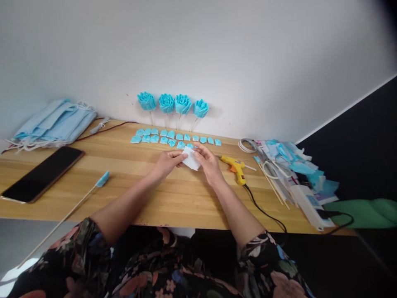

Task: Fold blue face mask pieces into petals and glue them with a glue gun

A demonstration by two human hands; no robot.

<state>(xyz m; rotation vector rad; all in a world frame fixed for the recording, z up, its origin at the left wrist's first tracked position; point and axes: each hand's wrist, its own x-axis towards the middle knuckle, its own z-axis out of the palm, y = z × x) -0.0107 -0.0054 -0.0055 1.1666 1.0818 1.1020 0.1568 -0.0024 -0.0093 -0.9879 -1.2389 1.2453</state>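
Between my two hands is a small white square of fabric (191, 159), held above the wooden table (180, 203). My left hand (169, 162) pinches its left edge with thumb and fingers. At its right edge my right hand (208, 162) grips it, thumb in front and fingers behind. Just beyond the hands lie rows of small folded blue petals (154, 139); the nearest petals are partly hidden by my right fingers. Several blue fabric roses (166, 103) on thin sticks lean against the wall behind them.
Right of my hands lies a yellow glue gun (236, 167), its cord trailing forward. Scissors (273, 169), a tape roll (247, 145), a power strip (310, 207) and fabric scraps (288, 155) crowd the right. Leftward are face masks (56, 124), a phone (43, 174) and a blue-tipped stick (71, 211).
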